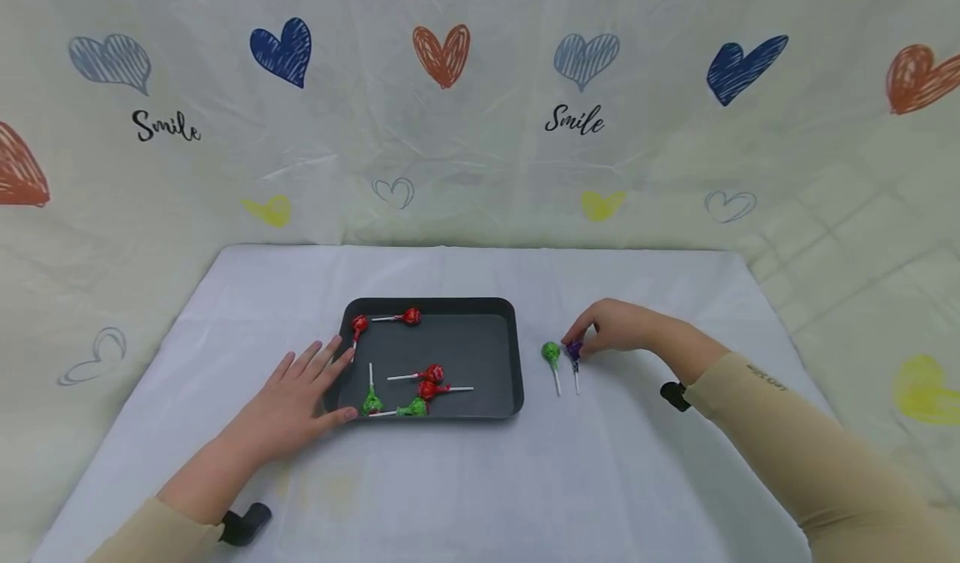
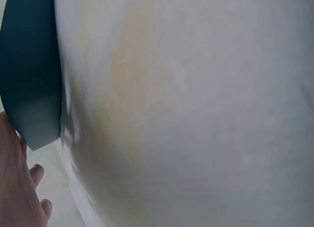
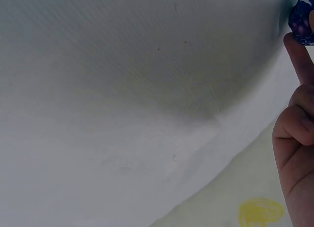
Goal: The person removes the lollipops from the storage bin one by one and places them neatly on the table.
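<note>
In the head view my left hand (image 1: 288,409) lies with spread, straight fingers at the left rim of a dark tray (image 1: 480,354). Several red and green lollipops lie in the tray, among them a red one (image 1: 412,316) and a green one (image 1: 372,403). Right of the tray, my right hand (image 1: 618,326) pinches the head of a purple lollipop (image 1: 574,349) between thumb and finger. Beside it a green lollipop (image 1: 551,352) lies on the cloth. The right wrist view shows the purple wrapper (image 3: 300,22) at the fingertips; the left wrist view shows part of my left hand (image 2: 19,183).
A white cloth (image 1: 465,488) covers the table. Behind it hangs a pale backdrop (image 1: 495,146) with printed hearts and writing. Dark wrist devices sit at both cuffs, the left one (image 1: 246,524) low over the cloth.
</note>
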`<state>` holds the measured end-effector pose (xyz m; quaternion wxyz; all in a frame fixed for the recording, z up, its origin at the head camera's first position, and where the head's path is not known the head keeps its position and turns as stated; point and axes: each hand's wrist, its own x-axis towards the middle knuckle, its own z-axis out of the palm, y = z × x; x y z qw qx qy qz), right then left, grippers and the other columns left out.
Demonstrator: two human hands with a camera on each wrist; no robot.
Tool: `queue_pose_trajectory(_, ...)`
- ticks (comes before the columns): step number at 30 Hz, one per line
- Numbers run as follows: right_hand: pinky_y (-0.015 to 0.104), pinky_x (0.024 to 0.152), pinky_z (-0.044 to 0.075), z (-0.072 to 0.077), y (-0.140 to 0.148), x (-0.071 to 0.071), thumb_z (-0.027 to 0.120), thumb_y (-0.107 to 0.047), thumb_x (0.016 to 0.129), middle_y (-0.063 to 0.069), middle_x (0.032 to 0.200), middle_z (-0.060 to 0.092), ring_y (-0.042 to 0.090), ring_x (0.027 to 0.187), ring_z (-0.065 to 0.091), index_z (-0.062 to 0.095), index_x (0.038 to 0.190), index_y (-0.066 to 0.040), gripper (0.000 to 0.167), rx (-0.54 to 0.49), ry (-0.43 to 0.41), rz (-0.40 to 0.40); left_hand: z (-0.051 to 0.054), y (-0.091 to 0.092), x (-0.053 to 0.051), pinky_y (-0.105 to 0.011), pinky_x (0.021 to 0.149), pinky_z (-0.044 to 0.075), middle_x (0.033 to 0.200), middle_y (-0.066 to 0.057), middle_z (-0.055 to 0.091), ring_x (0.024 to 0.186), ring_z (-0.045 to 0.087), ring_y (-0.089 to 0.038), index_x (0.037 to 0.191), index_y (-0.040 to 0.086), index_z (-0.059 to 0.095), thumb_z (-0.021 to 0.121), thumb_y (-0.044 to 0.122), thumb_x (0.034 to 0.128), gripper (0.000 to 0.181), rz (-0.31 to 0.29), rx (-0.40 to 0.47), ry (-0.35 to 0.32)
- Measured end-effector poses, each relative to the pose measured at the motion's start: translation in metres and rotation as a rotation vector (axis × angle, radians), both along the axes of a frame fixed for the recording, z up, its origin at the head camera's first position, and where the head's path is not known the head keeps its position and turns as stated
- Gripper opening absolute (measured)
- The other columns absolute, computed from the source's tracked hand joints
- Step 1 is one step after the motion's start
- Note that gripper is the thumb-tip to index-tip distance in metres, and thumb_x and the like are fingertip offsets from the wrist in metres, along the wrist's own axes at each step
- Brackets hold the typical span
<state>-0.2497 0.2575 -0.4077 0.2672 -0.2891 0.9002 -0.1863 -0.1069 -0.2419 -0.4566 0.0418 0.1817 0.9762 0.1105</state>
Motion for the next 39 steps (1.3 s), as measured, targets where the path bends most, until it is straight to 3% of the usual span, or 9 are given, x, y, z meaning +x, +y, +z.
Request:
queue_pose_trajectory(8,0.029,0.063,0.049,-0.003,0.001,0.005,0.077,-0.011,0.086,0.000,0.113,0.071,0.013,0.073,0.054,0.077,0.114,-0.019,0.030,-0.014,0.032,-0.029,0.003,0.003,0.000,-0.063,0.116,0.012,0.165,-0.008,0.018,0.148,0.016,-0.040,0.158,0.018,0.028,0.052,0.073,0.0877,0.092,-0.004,0.003,0.014)
queue_pose_trajectory(15,0.029,0.060,0.048,-0.002,-0.001,0.008,0.076,-0.013,0.087,-0.002,0.114,0.070,0.014,0.072,0.053,0.076,0.115,-0.023,0.030,-0.010,0.035,-0.061,0.007,0.004,0.000,-0.063,0.117,0.010,0.165,-0.008,0.018,0.148,0.015,-0.040,0.158,0.017,0.028,0.053,0.073,0.0876,0.093,0.003,-0.008,-0.012)
queue_pose_trajectory(21,0.030,0.063,0.048,0.004,0.001,0.004,0.076,-0.016,0.087,-0.003,0.118,0.069,0.015,0.074,0.052,0.075,0.118,-0.023,0.032,-0.021,0.064,-0.048,0.008,0.003,0.001,-0.062,0.118,0.007,0.166,-0.008,0.014,0.150,0.012,-0.039,0.159,0.017,0.026,0.049,0.075,0.0880,0.094,0.012,-0.029,-0.044)
queue_pose_trajectory(32,0.031,0.066,0.049,0.019,-0.012,-0.001,0.078,-0.019,0.087,0.001,0.119,0.070,0.018,0.078,0.054,0.074,0.121,-0.020,0.034,-0.073,0.057,-0.066,0.006,0.003,0.001,-0.062,0.117,0.010,0.165,-0.009,0.018,0.149,0.015,-0.039,0.158,0.017,0.029,0.051,0.073,0.0880,0.093,0.006,-0.006,0.003)
queue_pose_trajectory(39,0.032,0.068,0.049,0.028,-0.033,0.000,0.078,-0.023,0.087,0.000,0.119,0.070,0.018,0.081,0.055,0.074,0.120,-0.021,0.034,-0.100,0.049,-0.034,0.007,0.003,0.003,-0.062,0.118,0.009,0.165,-0.008,0.016,0.149,0.014,-0.039,0.159,0.017,0.026,0.040,0.080,0.0875,0.096,0.005,-0.027,-0.020)
